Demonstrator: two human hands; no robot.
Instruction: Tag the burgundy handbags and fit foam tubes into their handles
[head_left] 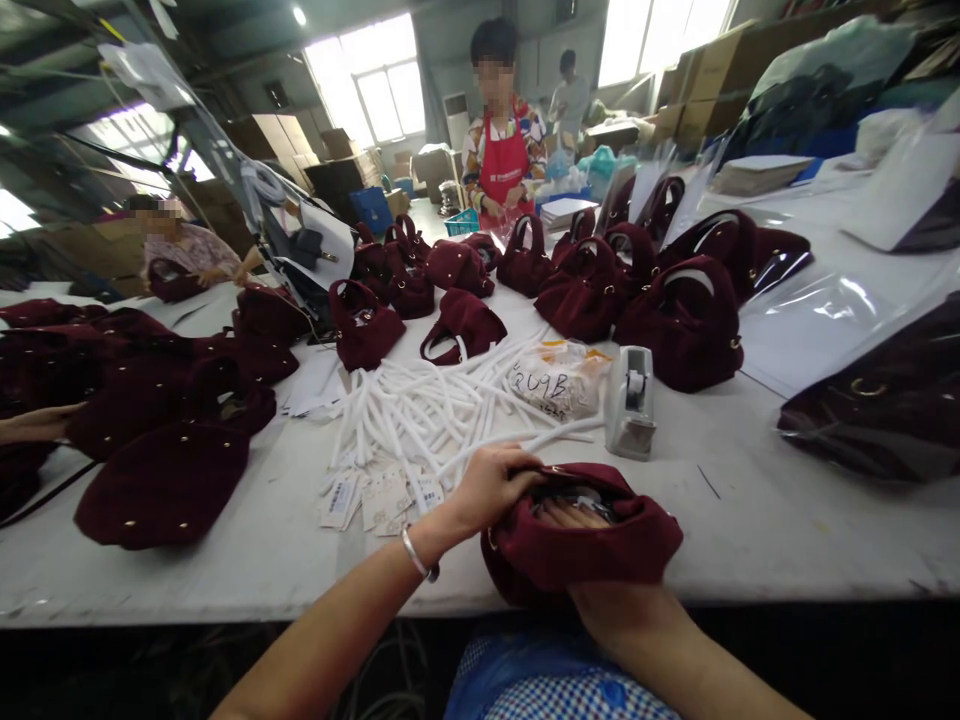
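A dark red fabric handbag point(592, 555) rests at the table's near edge, its mouth towards me. My left hand point(491, 490), with a silver bangle on the wrist, pinches the left side of the bag's rim. My right hand point(574, 513) is inside the bag. Its fingers show straight and side by side in the mouth, while red fabric covers the back of the hand and the thumb. Beside those fingers lies something dark and shiny that I cannot make out. Left of the bag are printed tags point(384, 500) and a heap of white rods point(412, 410).
A tape dispenser point(631, 405) and a marked clear plastic bag point(561, 380) lie beyond my hands. Several red handbags point(679, 325) stand farther back, more lie at left point(165, 485). A plastic-wrapped bag point(885, 390) lies right. A person in a red apron point(506, 165) stands opposite.
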